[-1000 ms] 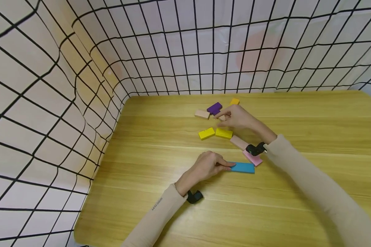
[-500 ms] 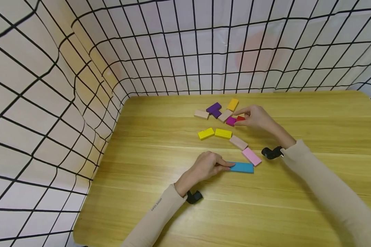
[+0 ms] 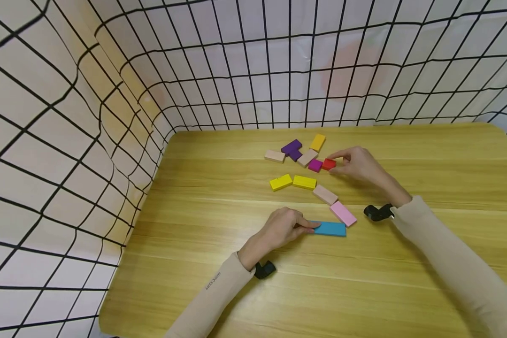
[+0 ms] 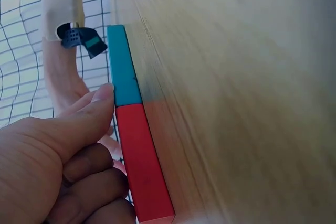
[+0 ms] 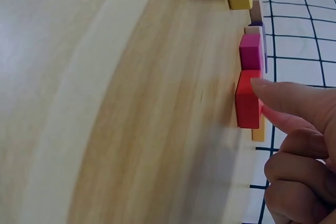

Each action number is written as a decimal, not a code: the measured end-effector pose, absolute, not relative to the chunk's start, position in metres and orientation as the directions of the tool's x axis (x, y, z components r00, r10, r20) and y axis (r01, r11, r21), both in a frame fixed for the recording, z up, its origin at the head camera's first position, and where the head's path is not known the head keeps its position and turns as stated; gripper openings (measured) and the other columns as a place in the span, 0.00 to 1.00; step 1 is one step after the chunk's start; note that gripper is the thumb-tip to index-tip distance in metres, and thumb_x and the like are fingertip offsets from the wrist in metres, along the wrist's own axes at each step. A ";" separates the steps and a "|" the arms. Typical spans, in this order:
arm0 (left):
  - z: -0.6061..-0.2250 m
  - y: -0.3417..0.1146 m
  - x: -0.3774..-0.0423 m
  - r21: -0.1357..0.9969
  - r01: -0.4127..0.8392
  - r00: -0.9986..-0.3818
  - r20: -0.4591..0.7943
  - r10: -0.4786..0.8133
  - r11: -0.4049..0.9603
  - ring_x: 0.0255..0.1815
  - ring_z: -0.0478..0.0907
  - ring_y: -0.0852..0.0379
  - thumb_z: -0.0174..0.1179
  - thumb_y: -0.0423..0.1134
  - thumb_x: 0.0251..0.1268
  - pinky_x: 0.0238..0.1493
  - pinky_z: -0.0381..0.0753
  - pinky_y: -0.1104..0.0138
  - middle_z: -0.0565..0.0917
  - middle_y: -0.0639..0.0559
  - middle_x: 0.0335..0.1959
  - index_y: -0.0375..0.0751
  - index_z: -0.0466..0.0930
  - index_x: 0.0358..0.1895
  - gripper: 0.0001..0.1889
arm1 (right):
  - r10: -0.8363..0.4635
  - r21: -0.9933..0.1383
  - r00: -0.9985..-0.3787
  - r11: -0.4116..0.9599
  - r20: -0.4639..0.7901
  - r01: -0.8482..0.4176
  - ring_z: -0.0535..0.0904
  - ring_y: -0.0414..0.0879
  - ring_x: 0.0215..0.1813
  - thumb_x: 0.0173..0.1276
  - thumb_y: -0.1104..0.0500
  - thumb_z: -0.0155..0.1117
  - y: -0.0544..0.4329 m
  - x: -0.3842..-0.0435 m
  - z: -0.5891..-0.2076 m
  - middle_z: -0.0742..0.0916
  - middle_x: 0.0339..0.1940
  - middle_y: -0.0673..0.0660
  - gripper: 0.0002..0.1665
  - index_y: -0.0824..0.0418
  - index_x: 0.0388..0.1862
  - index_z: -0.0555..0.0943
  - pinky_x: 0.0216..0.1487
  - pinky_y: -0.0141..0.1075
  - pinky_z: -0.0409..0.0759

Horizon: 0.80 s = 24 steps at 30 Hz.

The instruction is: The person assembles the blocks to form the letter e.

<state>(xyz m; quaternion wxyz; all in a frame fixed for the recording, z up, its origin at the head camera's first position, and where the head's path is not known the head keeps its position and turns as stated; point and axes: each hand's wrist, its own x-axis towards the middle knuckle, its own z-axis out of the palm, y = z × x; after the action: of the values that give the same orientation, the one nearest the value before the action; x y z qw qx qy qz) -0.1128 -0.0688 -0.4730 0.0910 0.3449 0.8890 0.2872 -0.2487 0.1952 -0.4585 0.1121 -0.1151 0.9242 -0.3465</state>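
My left hand [image 3: 284, 227] pinches a flat blue block [image 3: 329, 228] between thumb and fingers on the table. In the left wrist view, a red block [image 4: 144, 163] lies end to end with the blue block [image 4: 124, 66], and the thumb presses near their joint. From the head view that red block is hidden by the hand. Farther back, my right hand [image 3: 361, 164] pinches a small red block [image 3: 328, 164] by thumb and index finger. It sits beside a magenta block [image 3: 315, 165]. In the right wrist view the thumb touches the red block's [image 5: 248, 99] edge.
Behind lie purple blocks [image 3: 291, 147], an orange block [image 3: 318, 142] and peach blocks [image 3: 274, 156]. Two yellow blocks [image 3: 304, 182], a peach block [image 3: 325, 195] and a pink block [image 3: 343, 213] curve toward the blue one. Black wire mesh [image 3: 279, 75] borders the wooden table [image 3: 186, 197].
My right hand has moved right from over the purple and peach blocks to the small red block, uncovering the magenta, peach and orange ones. My left hand has stayed on the blue block.
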 end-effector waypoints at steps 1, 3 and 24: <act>-0.473 -0.069 -0.113 0.573 0.562 -0.745 0.037 0.666 0.597 0.23 0.69 0.73 0.68 0.42 0.69 0.23 0.62 0.80 0.91 0.53 0.32 0.51 0.89 0.54 0.13 | -0.287 -0.667 -0.950 0.733 -0.126 -0.133 0.61 0.44 0.22 0.66 0.56 0.76 0.195 -0.248 -0.459 0.67 0.17 0.50 0.24 0.61 0.60 0.86 0.23 0.33 0.56; -0.473 -0.069 -0.112 0.572 0.565 -0.743 0.039 0.668 0.595 0.22 0.68 0.73 0.68 0.42 0.69 0.23 0.61 0.80 0.91 0.53 0.32 0.51 0.89 0.54 0.13 | -0.282 -0.666 -0.951 0.734 -0.127 -0.129 0.61 0.44 0.22 0.66 0.56 0.76 0.196 -0.248 -0.459 0.68 0.17 0.50 0.23 0.61 0.59 0.87 0.23 0.33 0.56; -0.469 -0.069 -0.114 0.553 0.593 -0.723 0.045 0.689 0.586 0.25 0.77 0.69 0.67 0.42 0.71 0.22 0.64 0.80 0.91 0.53 0.32 0.50 0.89 0.56 0.13 | -0.304 -0.678 -0.941 0.724 -0.146 -0.129 0.63 0.43 0.24 0.67 0.52 0.76 0.209 -0.235 -0.457 0.71 0.19 0.51 0.30 0.64 0.63 0.83 0.25 0.34 0.60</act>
<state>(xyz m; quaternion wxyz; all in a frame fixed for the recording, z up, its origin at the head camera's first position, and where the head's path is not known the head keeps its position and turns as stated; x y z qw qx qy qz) -0.1137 -0.0692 -0.4689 0.0873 0.3616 0.8862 0.2761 -0.2350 0.2093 -0.4568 0.1242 -0.1177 0.9201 -0.3524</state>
